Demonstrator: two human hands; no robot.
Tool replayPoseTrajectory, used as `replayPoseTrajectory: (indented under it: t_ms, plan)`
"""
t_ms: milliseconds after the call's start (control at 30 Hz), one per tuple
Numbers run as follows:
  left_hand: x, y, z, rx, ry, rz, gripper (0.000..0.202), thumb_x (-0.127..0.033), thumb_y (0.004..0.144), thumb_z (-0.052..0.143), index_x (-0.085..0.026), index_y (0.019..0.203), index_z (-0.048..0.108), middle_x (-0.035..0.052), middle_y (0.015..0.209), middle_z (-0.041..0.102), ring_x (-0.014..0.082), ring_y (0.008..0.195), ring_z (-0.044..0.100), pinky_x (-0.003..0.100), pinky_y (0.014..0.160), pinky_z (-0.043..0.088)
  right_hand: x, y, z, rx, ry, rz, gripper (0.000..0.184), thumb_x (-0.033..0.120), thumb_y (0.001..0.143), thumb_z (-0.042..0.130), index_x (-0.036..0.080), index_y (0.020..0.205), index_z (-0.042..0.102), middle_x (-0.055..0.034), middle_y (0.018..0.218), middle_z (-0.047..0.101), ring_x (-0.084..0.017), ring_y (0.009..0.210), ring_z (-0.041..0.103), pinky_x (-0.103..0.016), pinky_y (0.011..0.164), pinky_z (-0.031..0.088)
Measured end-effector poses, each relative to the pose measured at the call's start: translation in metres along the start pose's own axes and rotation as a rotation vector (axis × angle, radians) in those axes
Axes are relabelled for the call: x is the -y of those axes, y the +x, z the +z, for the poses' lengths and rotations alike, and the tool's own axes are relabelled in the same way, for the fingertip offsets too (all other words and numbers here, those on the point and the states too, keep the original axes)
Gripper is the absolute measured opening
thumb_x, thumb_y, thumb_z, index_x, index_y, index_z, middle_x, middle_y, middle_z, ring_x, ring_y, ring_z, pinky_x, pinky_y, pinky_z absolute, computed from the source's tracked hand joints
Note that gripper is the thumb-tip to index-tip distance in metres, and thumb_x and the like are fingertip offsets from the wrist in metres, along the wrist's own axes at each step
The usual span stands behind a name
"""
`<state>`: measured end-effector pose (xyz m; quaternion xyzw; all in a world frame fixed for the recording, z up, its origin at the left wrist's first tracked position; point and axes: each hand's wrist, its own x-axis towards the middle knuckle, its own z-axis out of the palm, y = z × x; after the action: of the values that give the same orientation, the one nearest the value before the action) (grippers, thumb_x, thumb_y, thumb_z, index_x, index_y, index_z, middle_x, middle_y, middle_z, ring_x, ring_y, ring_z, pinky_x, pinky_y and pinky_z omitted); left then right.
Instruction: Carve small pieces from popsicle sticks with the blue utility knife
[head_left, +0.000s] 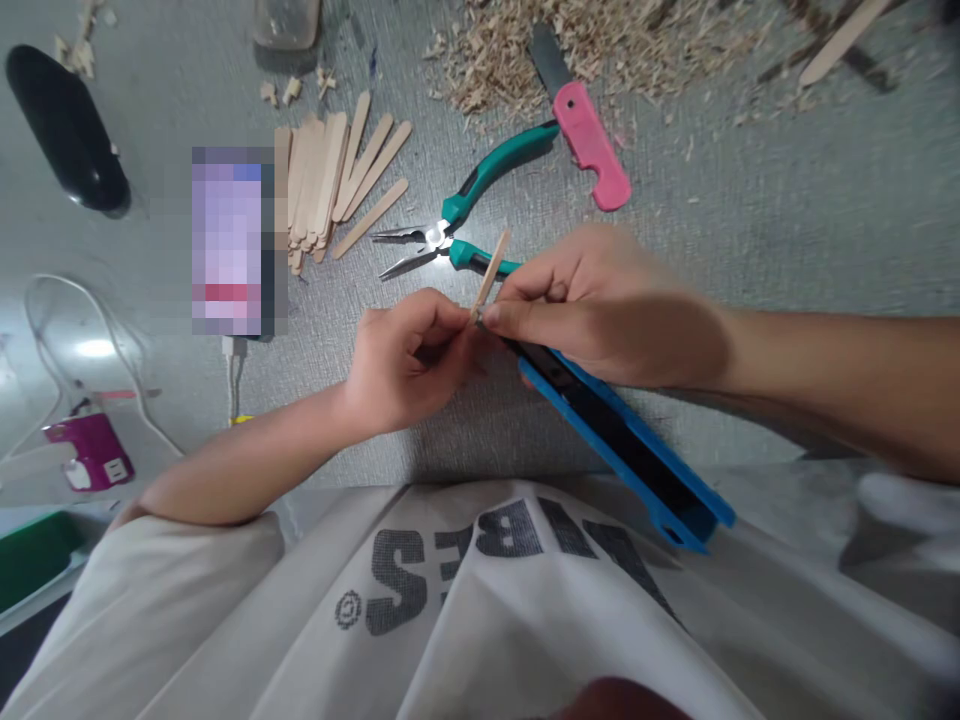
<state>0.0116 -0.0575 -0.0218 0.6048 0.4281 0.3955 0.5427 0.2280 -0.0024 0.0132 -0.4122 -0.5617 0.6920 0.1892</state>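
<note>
A wooden stick (494, 266) is pointing far and slightly right along its long axis. The left hand (401, 360) is pinching its near end from the left; the right hand (589, 305), just beside it, is gripping a blue cutter (626, 450) that is slanting near and right; its contact with the stick is staying unclear. Pliers (437, 236) are lying beyond on the tabletop (322, 340).

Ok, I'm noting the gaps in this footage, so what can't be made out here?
All in the head view:
- Held wooden stick: lower end hidden by the left hand.
- Blue cutter: front end mostly covered by the right hand.
- Pliers: lower handle's end behind the right hand.
- Phone: screen pixelated.
- Translucent block: cut off by the top edge.
</note>
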Motion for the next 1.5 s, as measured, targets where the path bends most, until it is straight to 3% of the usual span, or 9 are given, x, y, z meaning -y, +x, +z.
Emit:
replayPoseTrajectory:
  t_ms: [200, 433, 533, 700, 967, 1133, 1367, 1500]
  plan:
    - [0.001, 0.001, -0.001, 0.027, 0.025, 0.008, 0.024, -0.037, 0.112, 0.072, -0.021, 0.095, 0.064, 0.0001, 0.075, 0.083, 0.0129, 0.057, 0.078, 0.020, 0.050, 0.061, 0.001, 0.001, 0.000, 0.013, 0.006, -0.009, 0.046, 0.011, 0.101, 0.068, 0.018, 0.056, 0.058, 0.0038, 0.051, 0.045, -0.007, 0.049, 0.036, -0.026, 0.046, 0.028]
    - [-0.009, 0.009, -0.002, -0.027, -0.131, -0.153, 0.041, -0.058, 0.103, 0.082, -0.020, 0.097, 0.068, 0.0049, 0.087, 0.088, 0.0171, 0.062, 0.083, 0.023, 0.052, 0.068, -0.004, 0.001, 0.001, -0.024, 0.078, -0.046, 0.044, 0.017, 0.104, 0.070, 0.020, 0.061, 0.060, 0.0021, 0.052, 0.053, -0.010, 0.048, 0.044, -0.027, 0.044, 0.027]
    - [-0.014, 0.010, -0.003, -0.029, -0.116, -0.201, 0.044, -0.062, 0.103, 0.081, -0.020, 0.096, 0.068, 0.0043, 0.082, 0.087, 0.0178, 0.061, 0.083, 0.024, 0.050, 0.067, -0.009, -0.001, 0.001, -0.005, 0.098, -0.100, 0.045, 0.019, 0.106, 0.071, 0.021, 0.063, 0.057, 0.0025, 0.055, 0.053, -0.010, 0.050, 0.045, -0.027, 0.048, 0.032]
    - [-0.017, 0.012, -0.005, -0.001, -0.145, -0.216, 0.043, -0.060, 0.103, 0.082, -0.021, 0.091, 0.068, 0.0021, 0.073, 0.083, 0.0167, 0.052, 0.077, 0.023, 0.044, 0.063, -0.012, -0.002, 0.002, -0.005, 0.070, -0.175, 0.046, 0.018, 0.106, 0.068, 0.022, 0.063, 0.051, 0.0052, 0.056, 0.045, -0.007, 0.052, 0.037, -0.027, 0.050, 0.029]
    - [-0.019, 0.017, -0.011, 0.058, -0.212, -0.265, 0.049, -0.065, 0.097, 0.087, -0.021, 0.090, 0.069, 0.0013, 0.075, 0.084, 0.0174, 0.049, 0.076, 0.027, 0.043, 0.065, -0.015, -0.006, 0.003, -0.031, 0.030, -0.175, 0.051, 0.041, 0.109, 0.077, 0.023, 0.068, 0.052, 0.0055, 0.057, 0.045, -0.009, 0.054, 0.035, -0.028, 0.049, 0.025]
    - [-0.019, 0.020, -0.012, 0.080, -0.238, -0.279, 0.053, -0.069, 0.095, 0.087, -0.021, 0.088, 0.066, 0.0002, 0.075, 0.084, 0.0168, 0.048, 0.075, 0.028, 0.043, 0.064, -0.017, -0.005, 0.002, -0.012, 0.060, -0.178, 0.052, 0.057, 0.105, 0.081, 0.020, 0.073, 0.064, 0.0032, 0.062, 0.050, -0.010, 0.057, 0.040, -0.030, 0.050, 0.027]
    - [-0.019, 0.021, -0.009, 0.076, -0.275, -0.269, 0.054, -0.071, 0.092, 0.089, -0.024, 0.092, 0.062, -0.0024, 0.074, 0.084, 0.0160, 0.050, 0.077, 0.026, 0.045, 0.065, -0.018, -0.002, 0.003, 0.009, 0.134, -0.182, 0.050, 0.062, 0.104, 0.081, 0.019, 0.079, 0.072, -0.0006, 0.067, 0.062, -0.012, 0.061, 0.050, -0.030, 0.053, 0.034]
    - [-0.016, 0.020, -0.008, 0.052, -0.259, -0.267, 0.054, -0.072, 0.093, 0.088, -0.025, 0.093, 0.061, -0.0027, 0.075, 0.084, 0.0164, 0.051, 0.077, 0.027, 0.044, 0.065, -0.019, -0.003, 0.004, -0.039, 0.149, -0.164, 0.053, 0.067, 0.100, 0.084, 0.020, 0.078, 0.072, 0.0000, 0.065, 0.061, -0.013, 0.061, 0.050, -0.030, 0.053, 0.033]
